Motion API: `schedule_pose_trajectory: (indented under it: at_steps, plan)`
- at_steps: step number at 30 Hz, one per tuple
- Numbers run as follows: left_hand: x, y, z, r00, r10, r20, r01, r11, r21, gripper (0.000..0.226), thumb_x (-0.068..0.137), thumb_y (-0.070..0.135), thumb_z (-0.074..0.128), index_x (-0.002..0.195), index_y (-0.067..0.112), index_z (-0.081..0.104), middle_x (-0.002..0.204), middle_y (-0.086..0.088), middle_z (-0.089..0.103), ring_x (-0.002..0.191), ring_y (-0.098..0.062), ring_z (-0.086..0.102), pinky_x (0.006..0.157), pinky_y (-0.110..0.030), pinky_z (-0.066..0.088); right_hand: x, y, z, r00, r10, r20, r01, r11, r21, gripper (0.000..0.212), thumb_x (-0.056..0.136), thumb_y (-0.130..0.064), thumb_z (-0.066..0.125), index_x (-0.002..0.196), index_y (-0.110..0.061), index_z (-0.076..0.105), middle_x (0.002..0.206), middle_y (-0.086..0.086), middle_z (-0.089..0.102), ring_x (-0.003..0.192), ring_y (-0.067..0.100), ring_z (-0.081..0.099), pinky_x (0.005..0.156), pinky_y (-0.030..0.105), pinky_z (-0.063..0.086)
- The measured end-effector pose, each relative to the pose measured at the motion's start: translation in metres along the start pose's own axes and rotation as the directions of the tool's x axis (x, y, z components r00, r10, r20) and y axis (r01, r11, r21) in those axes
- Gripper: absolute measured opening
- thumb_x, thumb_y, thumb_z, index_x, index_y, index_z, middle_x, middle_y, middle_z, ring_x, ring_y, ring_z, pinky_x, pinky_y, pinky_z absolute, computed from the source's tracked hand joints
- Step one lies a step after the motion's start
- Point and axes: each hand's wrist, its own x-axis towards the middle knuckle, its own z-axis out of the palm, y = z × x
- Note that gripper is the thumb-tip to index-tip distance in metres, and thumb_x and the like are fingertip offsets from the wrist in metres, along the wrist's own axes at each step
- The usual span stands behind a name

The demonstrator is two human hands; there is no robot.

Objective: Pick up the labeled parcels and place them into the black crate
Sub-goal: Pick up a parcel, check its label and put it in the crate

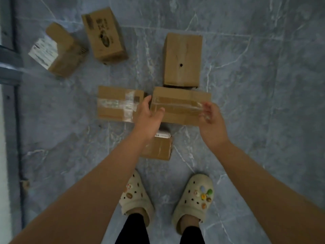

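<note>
Fingers loose and spread on both hands, gripping nothing: left hand and right hand flank a taped box (contact unclear, blurry) on the floor.

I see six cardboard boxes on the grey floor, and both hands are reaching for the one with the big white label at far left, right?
Not quite. The head view shows the left hand and right hand, both open, reaching for the taped box between them. The white-label box lies untouched at far left. The rest is right.
</note>
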Motion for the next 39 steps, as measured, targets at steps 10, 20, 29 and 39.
schedule_pose_trajectory:
  at_steps: [10, 20, 29, 39]
  plan:
    - [0.022, 0.014, 0.020, 1.000, -0.027, 0.001, 0.027, 0.990, 0.137, 0.057, 0.090, 0.034, 0.056, 0.141, 0.020, 0.037, 0.142, -0.006, 0.037, 0.130, -0.025, 0.040, 0.111, -0.043, 0.034, 0.026, 0.023, 0.003, 0.967, 0.253, -0.030, -0.249, 0.963, 0.108, 0.047, 0.091, -0.013, 0.051, 0.136, -0.016, 0.036, 0.116, -0.003, 0.051, 0.100, 0.010, 0.049, 0.085, 0.021, 0.037]
    - [-0.121, 0.162, -0.042, 0.971, 0.188, -0.150, -0.188, 0.982, 0.016, 0.046, 0.093, 0.047, 0.049, 0.131, 0.022, 0.045, 0.128, 0.002, 0.034, 0.099, -0.001, 0.046, 0.088, -0.020, 0.036, -0.050, -0.143, -0.103, 0.990, 0.051, -0.134, -0.022, 0.978, 0.206, 0.043, 0.090, -0.017, 0.055, 0.129, -0.017, 0.038, 0.108, -0.010, 0.052, 0.091, -0.005, 0.052, 0.069, 0.008, 0.042]
    - [-0.289, 0.357, -0.124, 0.866, 0.422, -0.268, -0.463, 0.879, -0.110, 0.030, 0.094, 0.044, 0.051, 0.104, 0.018, 0.038, 0.095, 0.013, 0.048, 0.081, 0.004, 0.049, 0.063, -0.008, 0.041, -0.173, -0.388, -0.213, 0.940, -0.209, -0.268, 0.318, 0.821, 0.474, 0.035, 0.067, -0.016, 0.038, 0.100, -0.028, 0.045, 0.103, -0.008, 0.050, 0.099, 0.008, 0.048, 0.087, 0.023, 0.040]
    - [-0.495, 0.488, -0.212, 0.533, 0.795, -0.290, -0.846, 0.503, -0.175, 0.045, 0.095, 0.016, 0.056, 0.131, 0.026, 0.030, 0.124, 0.013, 0.046, 0.109, 0.010, 0.051, 0.084, -0.007, 0.045, -0.332, -0.557, -0.305, 0.834, -0.482, -0.268, 0.536, 0.596, 0.598, 0.021, 0.094, -0.027, 0.035, 0.104, -0.018, 0.052, 0.089, -0.005, 0.055, 0.078, 0.000, 0.054, 0.070, 0.021, 0.047]
